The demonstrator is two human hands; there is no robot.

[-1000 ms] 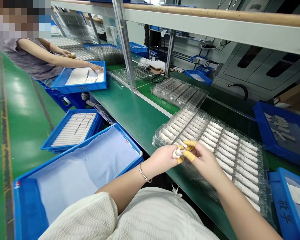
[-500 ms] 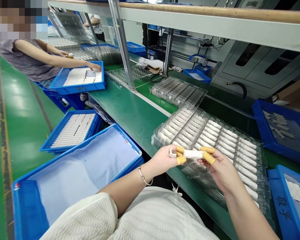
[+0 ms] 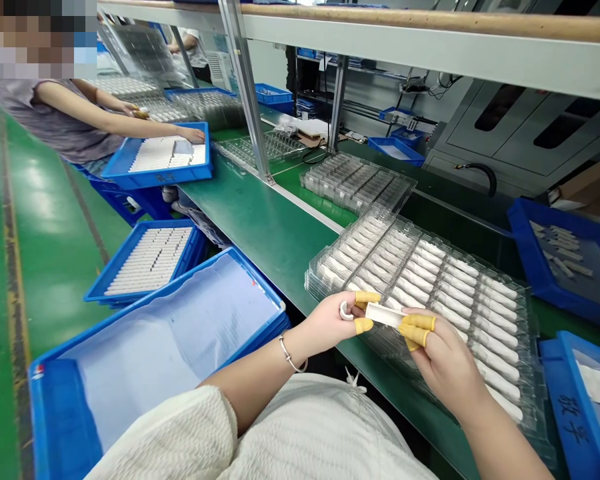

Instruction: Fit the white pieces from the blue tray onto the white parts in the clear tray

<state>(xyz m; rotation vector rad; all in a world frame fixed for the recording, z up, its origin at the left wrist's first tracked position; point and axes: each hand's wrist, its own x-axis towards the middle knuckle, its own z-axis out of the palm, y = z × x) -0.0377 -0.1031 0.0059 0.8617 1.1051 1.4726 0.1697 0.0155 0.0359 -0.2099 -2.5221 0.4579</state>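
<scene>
A short white channel-shaped piece (image 3: 384, 315), its hollow side facing me, is held up between my hands. My right hand (image 3: 440, 353), with yellow finger covers, pinches its right end. The thumb and forefinger of my left hand (image 3: 333, 323), also in yellow covers, close about its left end. A small white curled thing (image 3: 346, 311) sits among the left fingers; I cannot make out what it is. Just beyond and beneath my hands lies a stack of clear plastic trays (image 3: 325, 267), with rows of white pieces (image 3: 447, 301) in the top one.
At my left stands a blue bin (image 3: 50, 413) lined with pale sheet. Beyond it is a blue tray of white strips (image 3: 150, 260). A co-worker's arm (image 3: 105, 120) reaches over another blue bin (image 3: 165, 177). Blue bins (image 3: 575, 413) flank the right; a metal post (image 3: 247, 93) rises from the green bench (image 3: 250, 213).
The white piece has been turned so its hollow side shows. My right fingers have shifted their hold on its right end, and the left forefinger and thumb are further apart.
</scene>
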